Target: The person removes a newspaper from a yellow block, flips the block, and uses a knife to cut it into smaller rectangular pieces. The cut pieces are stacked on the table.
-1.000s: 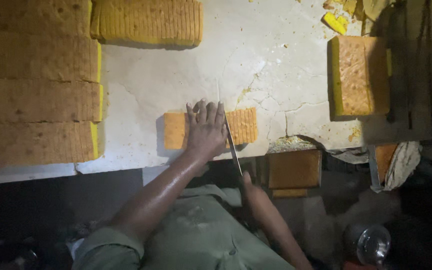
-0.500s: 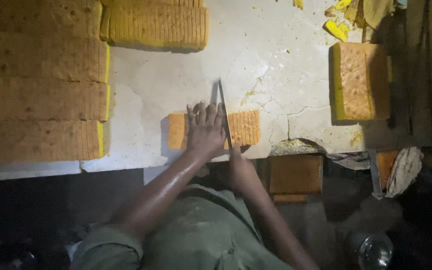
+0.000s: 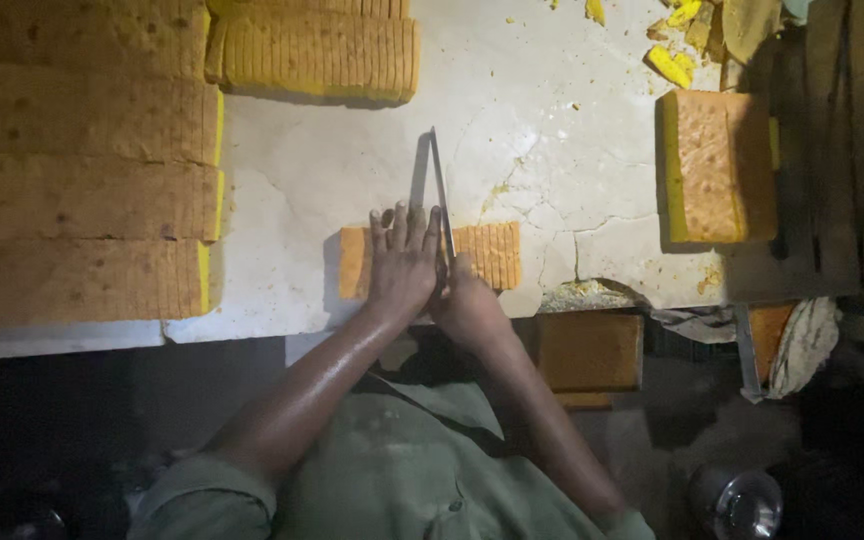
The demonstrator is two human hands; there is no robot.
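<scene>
A small orange-brown cake slab (image 3: 487, 252) lies near the front edge of the cracked white worktop (image 3: 342, 175). My left hand (image 3: 404, 262) presses flat on the slab's left part, fingers spread. My right hand (image 3: 468, 303) grips the handle of a long thin knife (image 3: 441, 190). The blade points away from me and runs across the slab just right of my left fingers. The right part of the slab shows fine cut lines.
Several long cake slabs (image 3: 77, 195) are stacked at the left. A sliced loaf (image 3: 320, 52) lies at the top. Another block (image 3: 720, 165) sits at the right, with yellow scraps (image 3: 672, 62) above it. A metal cup (image 3: 737, 500) stands below the worktop.
The knife swung from pointing toward me beside the slab to lying across it, blade stretched away. My right hand moved up to the slab's front edge. My left hand stayed on the slab.
</scene>
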